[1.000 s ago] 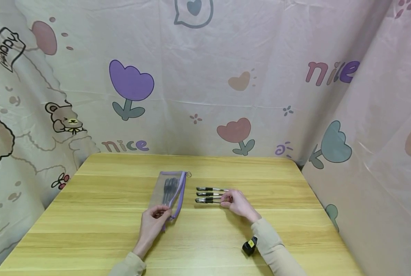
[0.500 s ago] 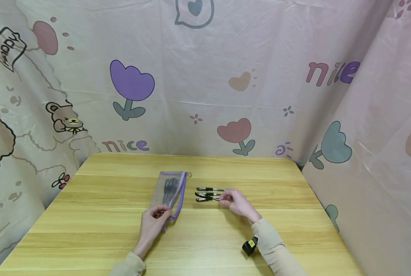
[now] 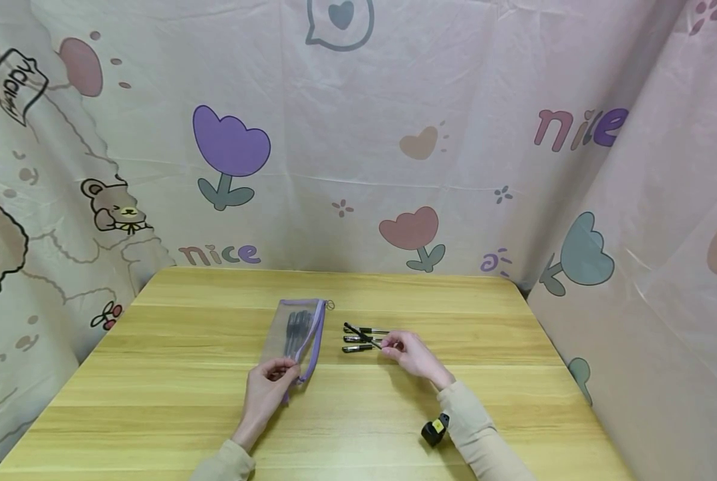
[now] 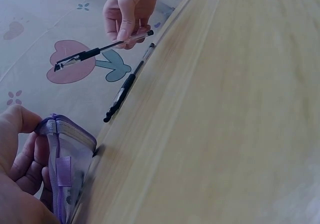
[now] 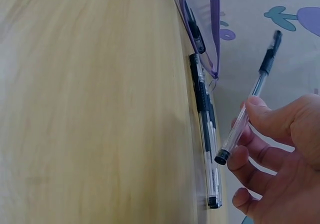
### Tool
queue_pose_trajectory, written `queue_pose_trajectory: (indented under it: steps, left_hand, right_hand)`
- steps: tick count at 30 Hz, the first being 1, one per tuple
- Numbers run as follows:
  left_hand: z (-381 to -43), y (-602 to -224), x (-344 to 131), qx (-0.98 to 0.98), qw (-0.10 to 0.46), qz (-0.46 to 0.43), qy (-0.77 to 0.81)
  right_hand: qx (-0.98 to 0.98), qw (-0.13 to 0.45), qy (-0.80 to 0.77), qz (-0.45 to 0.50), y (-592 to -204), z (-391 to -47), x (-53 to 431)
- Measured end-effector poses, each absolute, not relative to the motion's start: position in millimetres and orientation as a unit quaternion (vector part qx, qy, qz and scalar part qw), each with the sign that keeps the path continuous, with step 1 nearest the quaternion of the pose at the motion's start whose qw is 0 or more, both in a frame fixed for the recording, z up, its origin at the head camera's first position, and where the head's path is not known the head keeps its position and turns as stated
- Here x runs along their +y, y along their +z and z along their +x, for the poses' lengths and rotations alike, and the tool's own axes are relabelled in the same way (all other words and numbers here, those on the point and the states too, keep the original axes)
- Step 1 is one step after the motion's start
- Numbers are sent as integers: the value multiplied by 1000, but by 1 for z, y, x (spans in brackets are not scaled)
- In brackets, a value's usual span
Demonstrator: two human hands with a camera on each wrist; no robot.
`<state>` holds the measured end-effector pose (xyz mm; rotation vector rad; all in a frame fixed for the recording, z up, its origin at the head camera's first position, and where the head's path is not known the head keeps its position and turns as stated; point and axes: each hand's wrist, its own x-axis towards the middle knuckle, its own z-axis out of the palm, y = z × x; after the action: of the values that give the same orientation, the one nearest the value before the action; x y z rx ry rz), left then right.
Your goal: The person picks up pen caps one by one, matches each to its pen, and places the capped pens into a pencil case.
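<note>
In the head view my left hand (image 3: 264, 394) pinches the near edge of a clear mesh zip pouch (image 3: 275, 331) with purple trim. The pouch's zipped side gapes open, and dark-gripped pens (image 3: 298, 327) show through its mesh. My right hand (image 3: 415, 354) pinches a capped gel pen (image 5: 267, 59) by its clear rear barrel, thumb against fingers. That pen is raised off the table and slants, its black cap pointing away from the hand. Beneath it, three similar pens (image 3: 357, 349) lie side by side, caps toward the pouch. In the left wrist view, the thumb and fingers hold the pouch's corner (image 4: 55, 126).
A small black tape measure (image 3: 434, 431) with a yellow label lies beside the right sleeve. The wooden table (image 3: 154, 374) ends at a patterned cloth backdrop (image 3: 334, 133). A ring (image 3: 330, 304) hangs at the pouch's far corner.
My right hand has lifted one pen from the row; its cap end has swung up and away, crossing over the other pens. The left hand and pouch stay put.
</note>
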<state>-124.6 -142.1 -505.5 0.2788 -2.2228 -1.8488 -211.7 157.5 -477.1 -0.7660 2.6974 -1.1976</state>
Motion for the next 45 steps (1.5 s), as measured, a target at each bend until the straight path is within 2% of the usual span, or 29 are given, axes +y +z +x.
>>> queue_pose_trajectory:
  steps: [15, 30, 45]
  left_hand:
    - [-124, -505, -142, -755, 121, 97, -637]
    - [-125, -505, -142, -754, 114, 104, -639]
    - [-125, -505, -143, -761, 116, 103, -630]
  right_hand:
    - [862, 74, -434, -250, -477, -210, 153]
    - [796, 168, -545, -203, -473, -211, 150]
    - [747, 219, -598, -189, -472, -213, 144]
